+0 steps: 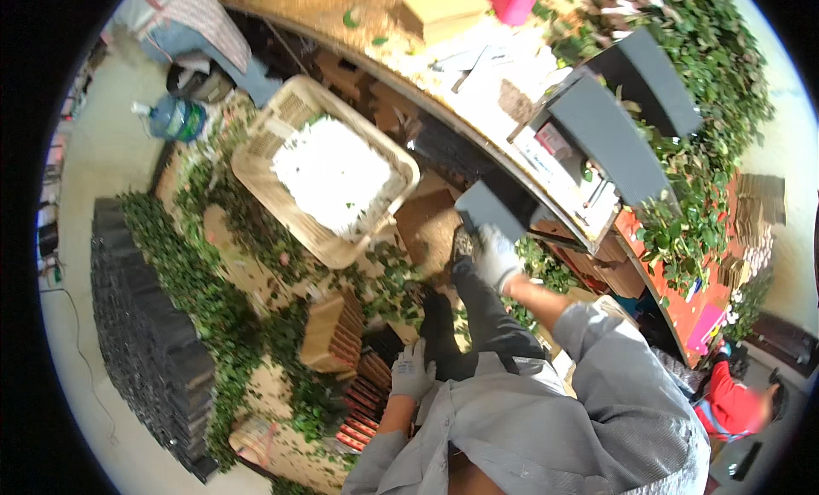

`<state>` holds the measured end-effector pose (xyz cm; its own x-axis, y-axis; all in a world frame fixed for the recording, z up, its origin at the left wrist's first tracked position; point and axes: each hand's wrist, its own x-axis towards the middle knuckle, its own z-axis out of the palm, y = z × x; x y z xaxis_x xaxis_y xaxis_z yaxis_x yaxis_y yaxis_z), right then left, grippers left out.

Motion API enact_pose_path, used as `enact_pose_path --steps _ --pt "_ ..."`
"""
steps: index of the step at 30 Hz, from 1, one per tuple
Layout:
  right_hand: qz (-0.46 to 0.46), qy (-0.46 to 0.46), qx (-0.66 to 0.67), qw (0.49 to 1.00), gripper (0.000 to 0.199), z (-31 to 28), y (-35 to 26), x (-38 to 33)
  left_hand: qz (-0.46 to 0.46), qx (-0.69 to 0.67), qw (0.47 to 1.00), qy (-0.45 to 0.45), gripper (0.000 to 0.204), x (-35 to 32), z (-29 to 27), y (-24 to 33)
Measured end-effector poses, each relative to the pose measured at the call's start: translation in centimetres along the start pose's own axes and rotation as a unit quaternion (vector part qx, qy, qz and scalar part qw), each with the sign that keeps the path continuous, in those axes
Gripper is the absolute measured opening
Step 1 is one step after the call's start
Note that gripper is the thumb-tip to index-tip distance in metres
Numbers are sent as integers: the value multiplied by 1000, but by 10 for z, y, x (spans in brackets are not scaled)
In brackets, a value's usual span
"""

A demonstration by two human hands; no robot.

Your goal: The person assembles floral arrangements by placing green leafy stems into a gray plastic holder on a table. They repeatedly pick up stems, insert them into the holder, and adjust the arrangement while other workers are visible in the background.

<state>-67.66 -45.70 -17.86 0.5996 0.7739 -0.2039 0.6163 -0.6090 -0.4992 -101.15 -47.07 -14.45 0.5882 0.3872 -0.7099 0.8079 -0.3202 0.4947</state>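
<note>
My right hand (496,258), in a white work glove, reaches forward below the table's near edge. Its fingers are on the edge of a grey box (492,208), and the grip is partly hidden. Near my thigh is my left hand (413,372), also gloved in white, with its fingers stretched out and nothing seen in them. Beside it lie a stack of red and dark flat boxes (365,401) and a bundle of folded brown cardboard (331,333).
A beige plastic basket (326,254) with white material stands on the leaf-strewn floor. Black boxes (145,324) line the left. The table (375,55) bears grey boxes (606,136) and leafy stems (717,77). A person in red (734,401) is at the far right.
</note>
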Motion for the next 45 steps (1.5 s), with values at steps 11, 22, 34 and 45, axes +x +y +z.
enact_pose_path --steps 11,22,34,45 --pt "33 -35 661 749 30 -255 -199 -88 380 -156 877 250 53 3 -202 129" --pt "-184 288 305 889 76 -352 -102 -53 539 -200 766 288 47 -44 -427 293" --pt "-226 353 581 697 14 -526 -30 78 486 -95 862 105 34 85 -484 551" --pt "-62 385 609 691 17 -508 71 69 388 -29 920 -53 13 213 -415 607"
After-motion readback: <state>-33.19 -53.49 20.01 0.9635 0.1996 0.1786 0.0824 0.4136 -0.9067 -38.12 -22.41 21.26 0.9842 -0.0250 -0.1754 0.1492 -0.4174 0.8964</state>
